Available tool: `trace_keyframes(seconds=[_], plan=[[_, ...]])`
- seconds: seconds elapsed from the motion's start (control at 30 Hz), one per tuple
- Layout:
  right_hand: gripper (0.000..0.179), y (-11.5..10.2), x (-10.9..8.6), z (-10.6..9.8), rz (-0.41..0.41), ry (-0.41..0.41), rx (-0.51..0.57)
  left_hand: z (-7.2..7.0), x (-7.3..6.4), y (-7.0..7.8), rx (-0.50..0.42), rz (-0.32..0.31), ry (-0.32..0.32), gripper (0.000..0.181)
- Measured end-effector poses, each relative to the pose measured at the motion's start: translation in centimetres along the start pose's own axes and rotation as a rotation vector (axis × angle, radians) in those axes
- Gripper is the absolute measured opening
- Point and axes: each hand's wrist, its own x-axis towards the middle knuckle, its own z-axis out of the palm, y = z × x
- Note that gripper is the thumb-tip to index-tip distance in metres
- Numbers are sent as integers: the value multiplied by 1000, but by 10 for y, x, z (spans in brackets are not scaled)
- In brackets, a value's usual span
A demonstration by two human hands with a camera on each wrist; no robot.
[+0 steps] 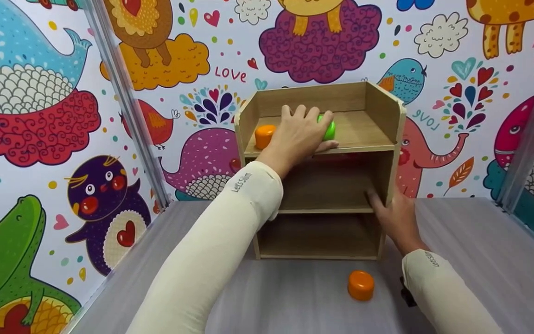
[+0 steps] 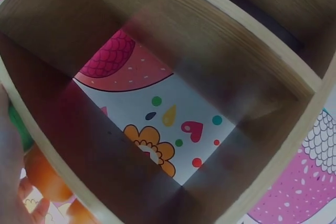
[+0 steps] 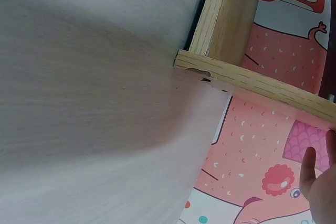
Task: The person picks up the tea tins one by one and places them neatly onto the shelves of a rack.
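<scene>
A small three-level wooden shelf (image 1: 325, 211) stands upright in front of me. My left hand (image 1: 299, 134) is on its top level, fingers curled over a green rounded plastic piece (image 1: 329, 127) that the hand partly covers. Just left of that hand is an orange cylindrical piece (image 1: 264, 137) on the same level. In the left wrist view, the green piece (image 2: 20, 127) and an orange piece (image 2: 47, 174) show beside the fingers. My right hand (image 1: 394, 215) grips the shelf's right side board, thumb round its front edge; its other fingers are mostly hidden in the head view.
Another orange cylindrical piece (image 1: 360, 285) rests on the grey tabletop (image 1: 285, 297), in front of the shelf's lower right corner. Behind the shelf stands a wall with cartoon animals (image 1: 211, 148), and metal posts (image 1: 128, 102) rise at both sides.
</scene>
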Motion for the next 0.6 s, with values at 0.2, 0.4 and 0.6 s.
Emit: trace_keyframes(seconds=[0.2, 0.4, 0.6], plan=[[81, -1, 1, 0, 1, 2, 0, 1, -1, 1, 0, -19, -8, 66], [80, -1, 1, 1, -5, 17, -14, 0, 1, 3, 13, -49, -49, 68], [81, 0, -1, 1, 19, 7, -23, -2, 3, 6, 0, -89, -117, 69]])
